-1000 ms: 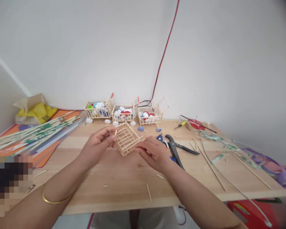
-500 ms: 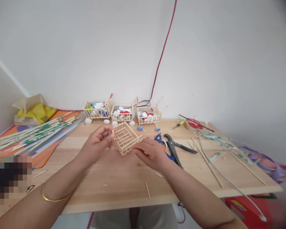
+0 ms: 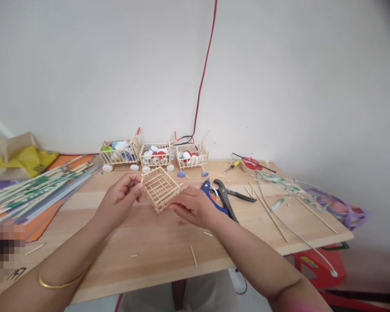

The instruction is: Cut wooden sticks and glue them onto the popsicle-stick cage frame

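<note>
A small open basket built from thin wooden sticks (image 3: 161,187) is held tilted above the table, its slatted inside facing me. My left hand (image 3: 121,195) pinches its left corner between thumb and fingers. At the lower right corner, the closed fingers of my right hand (image 3: 193,206) grip it, partly hiding that edge. Behind the basket stand three stick-built carts: a left cart (image 3: 119,157), a middle cart (image 3: 156,161) and a right cart (image 3: 193,163), all filled with coloured bottle caps. A blue glue gun (image 3: 207,187) lies just beyond my right hand, beside black-handled pliers (image 3: 225,197).
On the left, bundled wooden sticks (image 3: 55,182) lie over orange sheets, near a yellow bag (image 3: 29,160). A red dish (image 3: 251,164) and a yellow-handled tool (image 3: 235,164) sit toward the back right. A white cable (image 3: 290,229) hangs over the front edge. Stick offcuts (image 3: 194,256) are scattered about.
My view has turned a little to the right, so everything sits further left in the picture. Both hands keep hold of the stick basket, which stays at nearly the same tilt.
</note>
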`<state>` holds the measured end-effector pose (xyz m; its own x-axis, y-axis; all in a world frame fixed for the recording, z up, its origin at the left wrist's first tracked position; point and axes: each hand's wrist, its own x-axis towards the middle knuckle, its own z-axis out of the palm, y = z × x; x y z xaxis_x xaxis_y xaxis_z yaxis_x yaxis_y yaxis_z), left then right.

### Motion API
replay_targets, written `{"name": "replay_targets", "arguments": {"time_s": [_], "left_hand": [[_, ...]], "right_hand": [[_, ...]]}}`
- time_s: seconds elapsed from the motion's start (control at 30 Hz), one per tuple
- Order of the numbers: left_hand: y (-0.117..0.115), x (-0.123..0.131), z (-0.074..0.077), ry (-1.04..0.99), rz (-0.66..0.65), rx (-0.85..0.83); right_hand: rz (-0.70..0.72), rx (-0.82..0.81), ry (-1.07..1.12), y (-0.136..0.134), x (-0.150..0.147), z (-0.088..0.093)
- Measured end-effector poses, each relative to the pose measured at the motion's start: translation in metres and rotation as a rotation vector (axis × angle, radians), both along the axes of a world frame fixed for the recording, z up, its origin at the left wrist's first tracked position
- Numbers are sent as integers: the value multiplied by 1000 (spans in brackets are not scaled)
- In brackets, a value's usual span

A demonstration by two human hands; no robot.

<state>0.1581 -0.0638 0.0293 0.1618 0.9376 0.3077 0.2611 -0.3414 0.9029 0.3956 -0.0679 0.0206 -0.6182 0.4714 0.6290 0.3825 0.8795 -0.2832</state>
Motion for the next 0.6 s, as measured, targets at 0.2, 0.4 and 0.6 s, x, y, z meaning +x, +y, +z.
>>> {"name": "replay_targets", "arguments": {"time_s": [0.2,0.4,0.6], "left_hand": [[2,-1,-6,95,73,86],[5,-2,-6,105,119,110],[5,-1,-5,72,129,76]], "right_hand": [[-172,-154,126,-2,6,12],[-196,-533,-28,-3,39,41],[-859,-545,-509,48,116,42]]}}
